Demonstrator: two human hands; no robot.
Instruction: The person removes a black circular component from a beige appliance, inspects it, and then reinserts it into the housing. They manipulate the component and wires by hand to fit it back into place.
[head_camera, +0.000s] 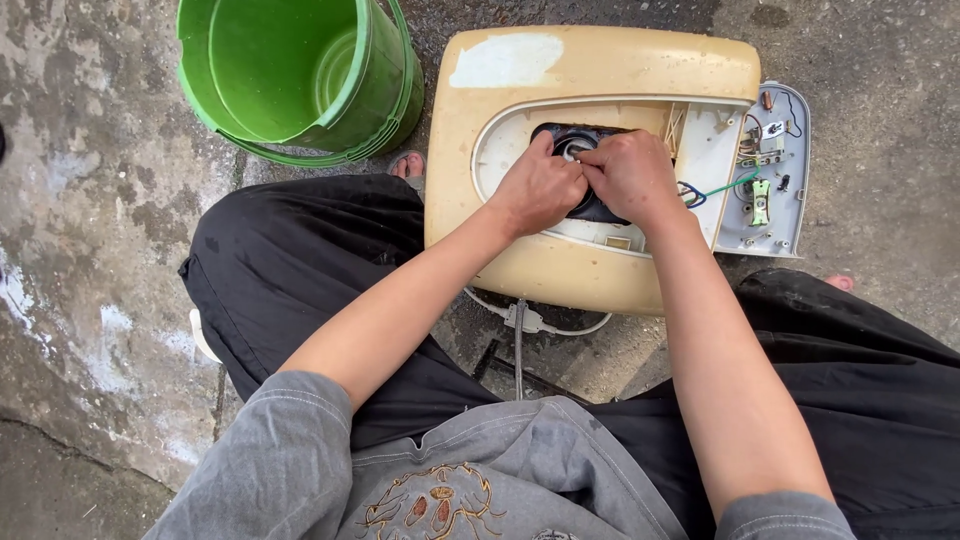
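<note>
A yellowed cream appliance housing (560, 70) lies on the concrete ground in front of my knees, its white inner recess open. Both my hands meet over a dark round part (572, 140) in that recess. My left hand (538, 185) curls its fingers onto the part from the left. My right hand (632, 175) grips it from the right, knuckles up. What the fingertips pinch is hidden under the hands. Green and blue wires (722, 187) run from beside my right hand to the opened grey side cover (785, 170).
A green plastic bucket (300, 75) stands at the upper left, touching the housing's corner. A grey cable with a clip (522, 320) trails out under the housing between my black-trousered legs. The grey cover holds small electrical parts. Rough concrete surrounds everything.
</note>
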